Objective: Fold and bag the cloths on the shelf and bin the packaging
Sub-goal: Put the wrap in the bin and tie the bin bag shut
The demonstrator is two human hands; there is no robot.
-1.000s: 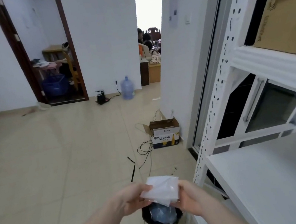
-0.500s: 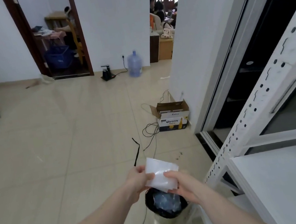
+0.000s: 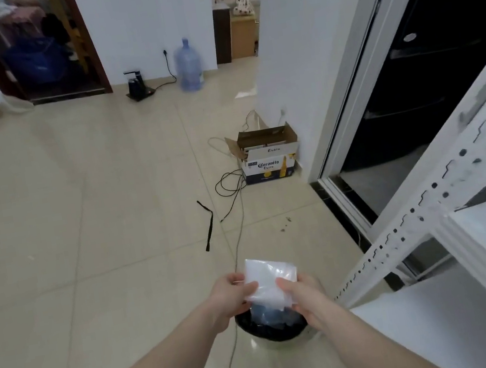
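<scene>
A clear plastic packaging bag hangs just above a small bin lined with a black bag, which holds more clear plastic. My left hand pinches the packaging's left edge. My right hand pinches its right edge, thumb on top. The white metal shelf stands to the right of the bin; no cloths show on the part in view.
A Coronita cardboard box sits on the tiled floor by the wall corner, with black cables and a black strap lying between it and the bin. A water bottle stands by the far wall. A dark sliding doorway is at right.
My head has tilted down and the view dropped toward the floor and bin. Both hands still hold the packaging, now lower and right over the bin.
</scene>
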